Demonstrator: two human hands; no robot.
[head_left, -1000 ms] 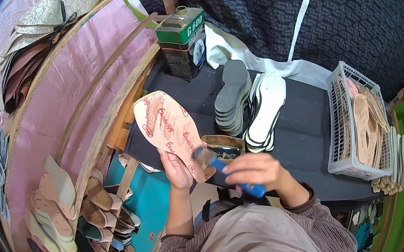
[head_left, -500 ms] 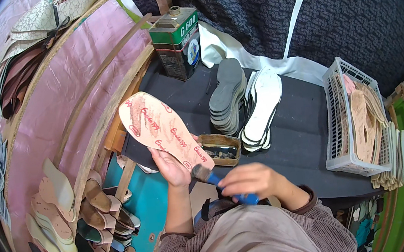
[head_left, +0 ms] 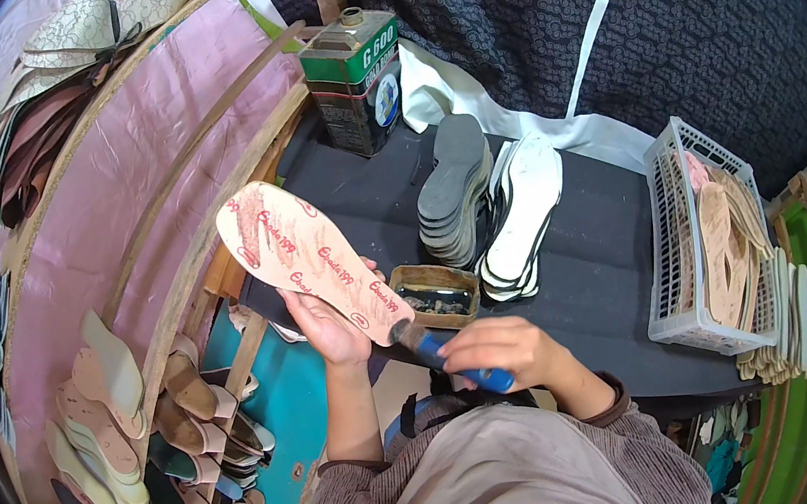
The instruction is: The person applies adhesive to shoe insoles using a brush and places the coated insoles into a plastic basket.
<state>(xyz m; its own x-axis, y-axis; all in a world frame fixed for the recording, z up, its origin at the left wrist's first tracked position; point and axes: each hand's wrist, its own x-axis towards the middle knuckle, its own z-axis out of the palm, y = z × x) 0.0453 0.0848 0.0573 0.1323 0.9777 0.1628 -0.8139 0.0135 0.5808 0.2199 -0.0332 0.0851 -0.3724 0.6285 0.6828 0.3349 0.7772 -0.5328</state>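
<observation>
My left hand is closed on the edge of a tan shoe insole with red printing, holding it tilted above the table's near left side. Brownish smears streak its face. My right hand grips a brush by its blue handle, the dark bristles touching the insole's narrow heel end. Just beyond the insole sits a brown rectangular tub with dark, crusted contents. To its right lie a stack of grey soles and a stack of white soles.
A green and black metal can stands at the table's back left. At the right, a white plastic basket holds tan insoles, with more pieces stacked beside it. Racks of shoes and soles line the left; a patterned dark curtain hangs behind.
The insole and my left hand have shifted slightly left. My right hand's brush has stayed against the heel end, its handle now lying a little flatter.
</observation>
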